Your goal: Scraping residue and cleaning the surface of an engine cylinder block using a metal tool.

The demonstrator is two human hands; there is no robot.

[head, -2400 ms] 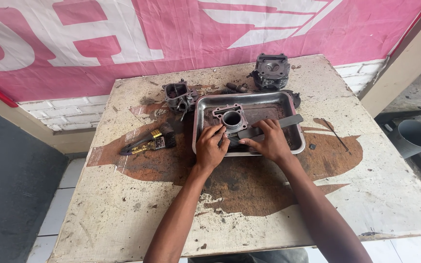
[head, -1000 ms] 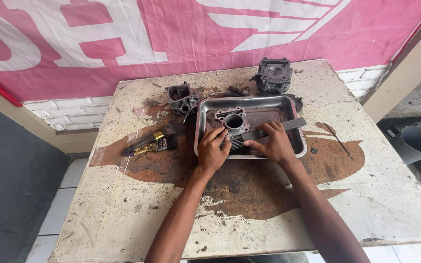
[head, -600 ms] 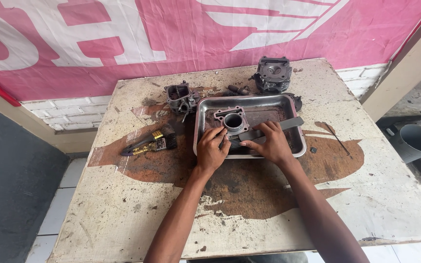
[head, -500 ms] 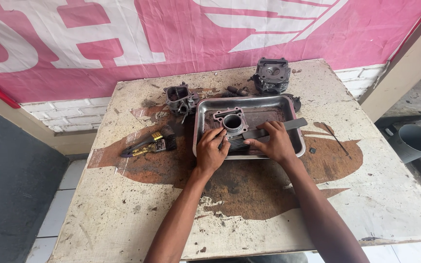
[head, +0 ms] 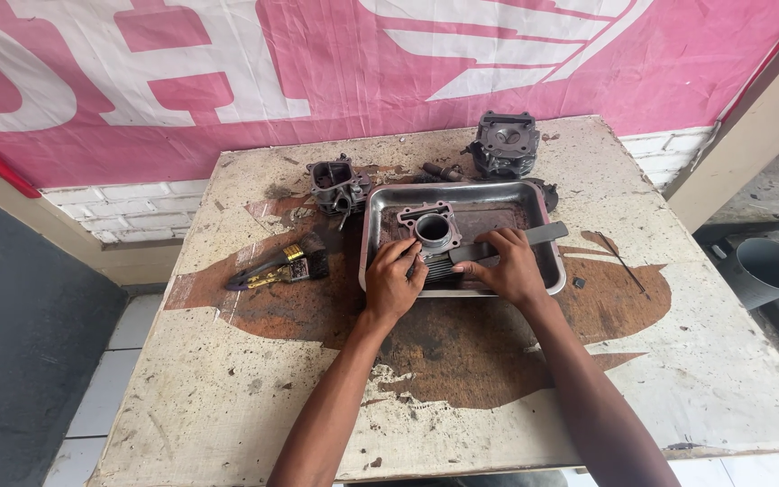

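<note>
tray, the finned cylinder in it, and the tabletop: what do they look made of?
Tray: likely stainless steel or aluminium; bright, reflective rim and walls. Finned cylinder: probably cast aluminium; dull grey, matte, with thin cooling fins and a smooth bore. Tabletop: looks like painted wood or board; pale coat worn off to brown patches, oil-stained.

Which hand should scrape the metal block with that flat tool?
Probably the right hand: it already lies on the flat tool beside the block. The left hand grips the block in the tray, steadying it.
</note>
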